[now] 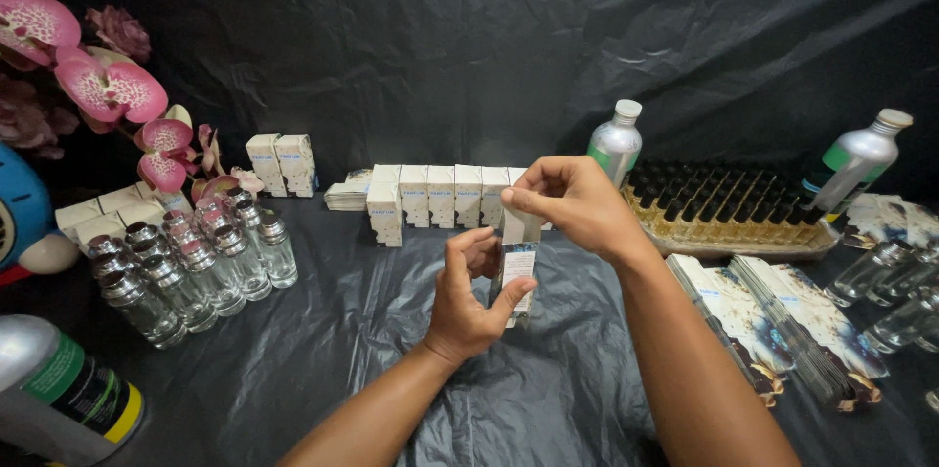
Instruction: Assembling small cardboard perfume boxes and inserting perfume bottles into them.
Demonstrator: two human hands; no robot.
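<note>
My table (391,369) is covered in crinkled black plastic sheet. Left of frame: cluster of clear glass bottles with silver caps (191,266), small cream boxes (108,208) behind them, a silver bottle with green label (59,389) lying at lower left. Centre back: row of upright white cartons (440,195), two more cartons (282,164) further left. Right: tray of amber vials with black caps (729,208), stacks of flat unfolded cartons (773,325), two upright silver bottles (616,142).

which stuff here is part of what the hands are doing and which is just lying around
In hand:
left hand
right hand
small carton

Lying about:
glass bottles
row of cartons
flat cartons
tray of vials
silver bottles
orchid
</note>
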